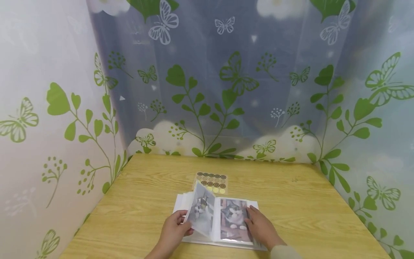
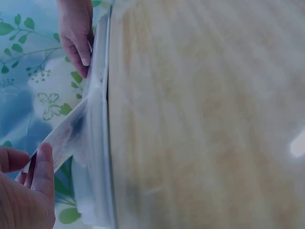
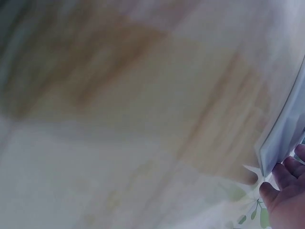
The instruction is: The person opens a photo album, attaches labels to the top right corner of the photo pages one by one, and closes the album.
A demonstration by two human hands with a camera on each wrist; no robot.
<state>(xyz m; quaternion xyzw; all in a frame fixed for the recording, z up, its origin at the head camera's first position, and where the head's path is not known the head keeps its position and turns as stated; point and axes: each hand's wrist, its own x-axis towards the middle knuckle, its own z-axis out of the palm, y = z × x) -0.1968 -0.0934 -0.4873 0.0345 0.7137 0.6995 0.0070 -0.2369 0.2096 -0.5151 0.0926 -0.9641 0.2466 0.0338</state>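
A photo album (image 1: 223,219) lies open on the wooden table (image 1: 307,201), just in front of a sticker sheet (image 1: 211,181). The left hand (image 1: 173,230) pinches a half-raised clear sleeve page (image 1: 201,210) between thumb and fingers, lifting it off the album's left side. The right hand (image 1: 260,226) rests flat, fingers straight, on the album's right page beside a cat photo (image 1: 233,219).

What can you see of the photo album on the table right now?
The photo album lies open and flat near the front edge of the wooden table. Its pages look like clear plastic sleeves with white borders. The right page shows a cat photo; the raised page also shows one. The left hand pinches that raised page, tilted partway over, while the right hand rests on the right page. A sticker sheet lies just behind it.
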